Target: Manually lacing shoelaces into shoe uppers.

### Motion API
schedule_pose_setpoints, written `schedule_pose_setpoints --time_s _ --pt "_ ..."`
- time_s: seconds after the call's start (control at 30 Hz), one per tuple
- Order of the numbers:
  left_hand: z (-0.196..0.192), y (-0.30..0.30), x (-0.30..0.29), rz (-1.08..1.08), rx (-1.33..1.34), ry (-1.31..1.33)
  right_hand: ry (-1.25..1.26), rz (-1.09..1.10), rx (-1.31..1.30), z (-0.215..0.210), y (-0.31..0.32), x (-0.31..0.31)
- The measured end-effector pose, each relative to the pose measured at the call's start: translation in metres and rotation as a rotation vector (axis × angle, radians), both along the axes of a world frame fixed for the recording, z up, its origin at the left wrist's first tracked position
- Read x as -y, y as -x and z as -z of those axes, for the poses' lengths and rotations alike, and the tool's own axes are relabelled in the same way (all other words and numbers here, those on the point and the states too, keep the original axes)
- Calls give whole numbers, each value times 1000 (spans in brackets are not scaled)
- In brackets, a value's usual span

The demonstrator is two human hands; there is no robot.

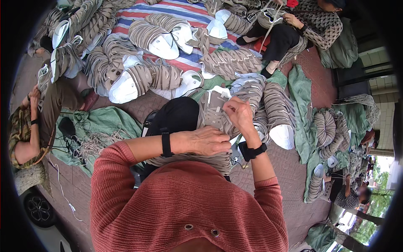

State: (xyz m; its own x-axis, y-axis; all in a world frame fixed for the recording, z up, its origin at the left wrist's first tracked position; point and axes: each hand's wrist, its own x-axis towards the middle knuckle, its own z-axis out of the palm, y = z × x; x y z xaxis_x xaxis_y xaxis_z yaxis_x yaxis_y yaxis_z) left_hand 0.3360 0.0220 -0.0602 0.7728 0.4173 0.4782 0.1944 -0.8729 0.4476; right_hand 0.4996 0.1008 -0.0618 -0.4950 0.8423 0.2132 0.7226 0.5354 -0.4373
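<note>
Left hand (205, 140) flat, fingers loosely curled, pressing down on stack of taupe shoe uppers (212, 115) on lap. Right hand (238, 112) just above, fingertips pinched on top upper's edge. Stack's long axis runs away from body, white end pointing away, toward striped mat (189, 12).

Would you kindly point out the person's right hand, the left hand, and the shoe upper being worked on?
right hand (239, 114), head view, back of the hand.
left hand (208, 140), head view, knuckles.
shoe upper (212, 110), head view, its beige panel.
</note>
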Motion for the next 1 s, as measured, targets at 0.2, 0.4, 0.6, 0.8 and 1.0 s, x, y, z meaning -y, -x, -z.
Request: schedule_pose_setpoints --time_s 0.2,0.4,0.6,0.8,1.0 --pt "-1 3 0 6 28 1 385 181 -508 24 -4 3" --pt "4 1 0 -15 55 8 210 280 -480 31 8 21" --pt "-11 9 -22 -68 25 -53 196 248 -238 29 5 9" --pt "25 37 -85 -466 -217 -43 159 137 39 3 9 3" --pt "29 27 -99 -409 -388 -141 27 87 169 14 15 -3"
